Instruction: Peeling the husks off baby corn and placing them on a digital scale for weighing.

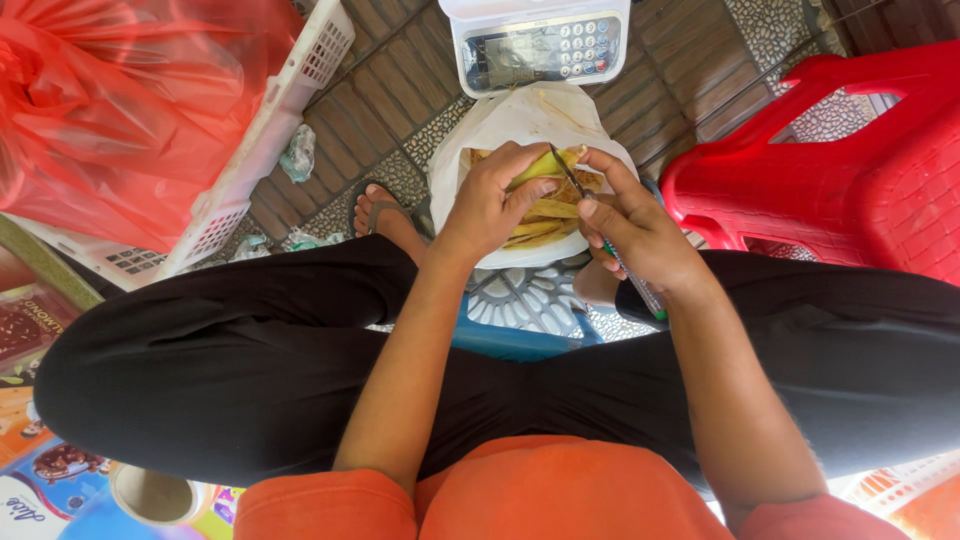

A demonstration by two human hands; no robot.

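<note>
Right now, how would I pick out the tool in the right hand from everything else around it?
Start at the white scale at the top, then drop to the white bag of yellow peels below it. Above that bag, the right hand grips a knife: the only thin, straight thing there, with a green handle.

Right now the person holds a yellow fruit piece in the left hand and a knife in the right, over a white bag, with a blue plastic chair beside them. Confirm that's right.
One detail is wrong: the plastic chair is red, not blue, as the head view shows. The rest stands: the left hand holds the yellow fruit piece, the right hand holds the knife, and both are over the white bag.
</note>
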